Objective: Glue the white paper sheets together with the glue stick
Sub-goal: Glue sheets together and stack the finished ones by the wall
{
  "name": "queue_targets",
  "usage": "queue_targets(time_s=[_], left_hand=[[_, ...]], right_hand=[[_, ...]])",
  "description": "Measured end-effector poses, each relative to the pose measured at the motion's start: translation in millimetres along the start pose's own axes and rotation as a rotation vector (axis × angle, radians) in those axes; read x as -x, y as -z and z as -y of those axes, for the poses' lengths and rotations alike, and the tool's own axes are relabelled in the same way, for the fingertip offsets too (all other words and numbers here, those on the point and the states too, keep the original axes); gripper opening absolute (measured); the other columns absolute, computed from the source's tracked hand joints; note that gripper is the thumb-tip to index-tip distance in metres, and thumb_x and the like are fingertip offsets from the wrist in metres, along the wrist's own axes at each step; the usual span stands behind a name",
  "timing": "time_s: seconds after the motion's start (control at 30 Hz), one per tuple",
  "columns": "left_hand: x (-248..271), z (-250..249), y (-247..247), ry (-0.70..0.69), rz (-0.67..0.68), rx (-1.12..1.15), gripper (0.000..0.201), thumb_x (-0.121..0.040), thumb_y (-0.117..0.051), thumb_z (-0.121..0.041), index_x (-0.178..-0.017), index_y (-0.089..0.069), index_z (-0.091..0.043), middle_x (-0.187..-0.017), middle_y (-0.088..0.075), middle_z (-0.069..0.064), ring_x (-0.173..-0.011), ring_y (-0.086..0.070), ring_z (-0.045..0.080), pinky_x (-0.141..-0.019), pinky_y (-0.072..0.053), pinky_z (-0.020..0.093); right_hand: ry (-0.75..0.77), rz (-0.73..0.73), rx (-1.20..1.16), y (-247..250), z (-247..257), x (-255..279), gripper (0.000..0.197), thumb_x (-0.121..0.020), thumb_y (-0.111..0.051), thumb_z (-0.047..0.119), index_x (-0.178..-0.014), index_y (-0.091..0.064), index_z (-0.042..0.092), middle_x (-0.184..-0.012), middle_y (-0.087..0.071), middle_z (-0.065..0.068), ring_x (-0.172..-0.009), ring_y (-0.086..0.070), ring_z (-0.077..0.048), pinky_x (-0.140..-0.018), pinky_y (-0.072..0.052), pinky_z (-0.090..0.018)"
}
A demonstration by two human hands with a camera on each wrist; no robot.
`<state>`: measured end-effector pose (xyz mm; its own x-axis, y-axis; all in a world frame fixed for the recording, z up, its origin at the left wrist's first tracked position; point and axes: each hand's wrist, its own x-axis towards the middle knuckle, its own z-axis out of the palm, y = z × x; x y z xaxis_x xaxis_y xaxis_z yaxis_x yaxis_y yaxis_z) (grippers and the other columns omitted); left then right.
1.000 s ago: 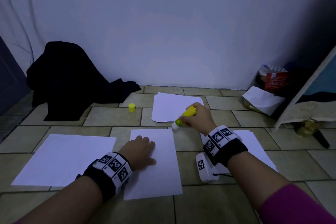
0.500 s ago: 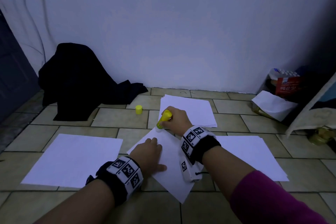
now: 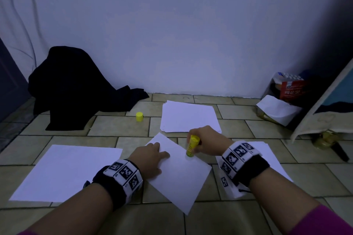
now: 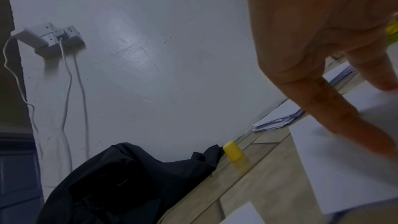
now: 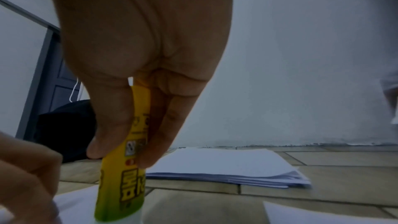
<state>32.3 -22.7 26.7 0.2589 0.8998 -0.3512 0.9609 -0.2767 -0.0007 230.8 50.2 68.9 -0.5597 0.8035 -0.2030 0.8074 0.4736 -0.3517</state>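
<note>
I am in the middle of the gluing job, I think. The yellow cap point(image 3: 139, 116) is off and stands on the tile floor point(image 3: 118, 126) by the dark cloth point(image 3: 76, 89), so the glue stick point(image 3: 192, 145) is ready to use. Its tip is down on the white sheet point(image 3: 181, 175) in front of me, near the far edge, and the sheet lies turned at a slant. I cannot see any glue marks on the paper, so I cannot tell how much is already covered. I guess I still have to rub glue on, then lay another sheet on top and press it flat. More paper waits: a stack point(image 3: 189, 116) near the wall, one sheet to my left point(image 3: 63, 171) and some under my right wrist point(image 3: 271, 158). My right hand point(image 3: 210, 141) holds the stick almost straight up, with my thumb and fingers curled round its yellow body. My left hand point(image 3: 149, 160) lies flat on the sheet with straight fingers, holding the paper still so it does not slide
</note>
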Motion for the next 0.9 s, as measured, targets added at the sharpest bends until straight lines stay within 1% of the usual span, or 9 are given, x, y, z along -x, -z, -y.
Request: queue_targets(time_s=[0.17, 0.3, 0.4, 0.47, 0.53, 0.6, 0.73, 0.8, 0.9], left_hand=[[-0.2, 5.0, 0.6, -0.03, 0.006, 0.03, 0.06, -0.094, -0.053, -0.044, -0.148, -0.028, -0.036, -0.139, -0.033, 0.004, -0.128, -0.038, 0.021, -0.099, -0.043, 0.037], [-0.6, 2.0, -0.2, -0.033, -0.021, 0.008, 0.061, -0.09, -0.056, -0.045, -0.144, -0.034, -0.03, -0.138, -0.029, 0.006, -0.128, -0.033, 0.022, -0.098, -0.04, 0.035], [-0.2, -3.9, -2.2, -0.022, -0.051, -0.036, 0.063, -0.088, -0.057, -0.05, -0.135, -0.039, -0.012, -0.138, -0.027, 0.008, -0.126, -0.031, 0.024, -0.098, -0.038, 0.036], [0.6, -6.1, -5.0, -0.043, -0.059, 0.0, 0.065, -0.089, -0.057, -0.047, -0.135, -0.036, -0.007, -0.143, -0.022, 0.009, -0.127, -0.031, 0.025, -0.099, -0.039, 0.037], [1.8, -6.9, -7.3, -0.112, -0.069, 0.072, 0.061, -0.091, -0.057, -0.039, -0.14, -0.032, -0.014, -0.152, -0.013, 0.005, -0.131, -0.031, 0.024, -0.099, -0.042, 0.037], [2.6, -7.1, -7.6, -0.166, -0.053, 0.067, 0.058, -0.094, -0.054, -0.036, -0.145, -0.028, -0.025, -0.155, -0.011, -0.001, -0.134, -0.03, 0.022, -0.098, -0.043, 0.039], [2.6, -7.8, -2.6, -0.13, -0.028, 0.0, 0.056, -0.097, -0.047, -0.043, -0.149, -0.028, -0.029, -0.146, -0.029, 0.002, -0.13, -0.034, 0.021, -0.099, -0.041, 0.038], [2.8, -7.7, -1.5, -0.109, -0.04, 0.021, 0.057, -0.095, -0.051, -0.042, -0.147, -0.033, -0.025, -0.143, -0.03, 0.004, -0.128, -0.036, 0.022, -0.099, -0.041, 0.038], [2.6, -8.4, -4.1, -0.121, -0.032, 0.068, 0.058, -0.095, -0.053, -0.038, -0.146, -0.035, -0.02, -0.148, -0.026, 0.004, -0.134, -0.031, 0.022, -0.104, -0.039, 0.038]], right_hand=[[-0.028, 0.021, 0.007, 3.7, -18.7, 21.5, 0.03, -0.076, -0.077, 0.016, -0.103, -0.064, 0.017, -0.104, -0.064, -0.004, -0.088, -0.055, -0.015, -0.068, -0.045, -0.021], [-0.049, 0.069, 0.05, 8.3, -26.3, 27.2, 0.029, -0.074, -0.077, 0.019, -0.1, -0.065, 0.017, -0.104, -0.064, -0.004, -0.094, -0.058, -0.019, -0.08, -0.053, -0.035], [-0.077, -0.056, 0.007, 14.2, -28.5, 26.0, 0.027, -0.075, -0.075, 0.017, -0.099, -0.065, 0.014, -0.1, -0.064, -0.004, -0.09, -0.056, -0.016, -0.077, -0.05, -0.029], [-0.11, -0.193, -0.106, 17.2, -29.5, 21.9, 0.025, -0.076, -0.075, 0.015, -0.098, -0.066, 0.01, -0.095, -0.066, -0.005, -0.085, -0.058, -0.016, -0.075, -0.051, -0.029], [-0.125, -0.282, -0.198, 16.4, -28.2, 16.5, 0.023, -0.076, -0.076, 0.014, -0.097, -0.067, 0.008, -0.09, -0.064, -0.002, -0.082, -0.058, -0.015, -0.069, -0.05, -0.021], [-0.14, -0.316, -0.231, 11.6, -25.5, 9.8, 0.023, -0.076, -0.075, 0.013, -0.097, -0.067, 0.007, -0.09, -0.064, -0.002, -0.082, -0.056, -0.012, -0.06, -0.04, -0.01], [-0.194, -0.34, -0.302, 0.8, -17.5, -7.5, 0.024, -0.076, -0.073, 0.01, -0.099, -0.066, 0.007, -0.1, -0.066, -0.008, -0.091, -0.06, -0.019, -0.063, -0.04, -0.017], [-0.211, -0.337, -0.309, -2.9, -9.7, -16.0, 0.025, -0.077, -0.072, 0.01, -0.101, -0.065, 0.008, -0.103, -0.065, -0.007, -0.097, -0.059, -0.02, -0.069, -0.041, -0.021], [-0.209, -0.321, -0.357, -8.3, 5.0, -27.6, 0.03, -0.074, -0.074, 0.01, -0.103, -0.063, 0.008, -0.104, -0.064, -0.008, -0.093, -0.057, -0.019, -0.071, -0.042, -0.023]])
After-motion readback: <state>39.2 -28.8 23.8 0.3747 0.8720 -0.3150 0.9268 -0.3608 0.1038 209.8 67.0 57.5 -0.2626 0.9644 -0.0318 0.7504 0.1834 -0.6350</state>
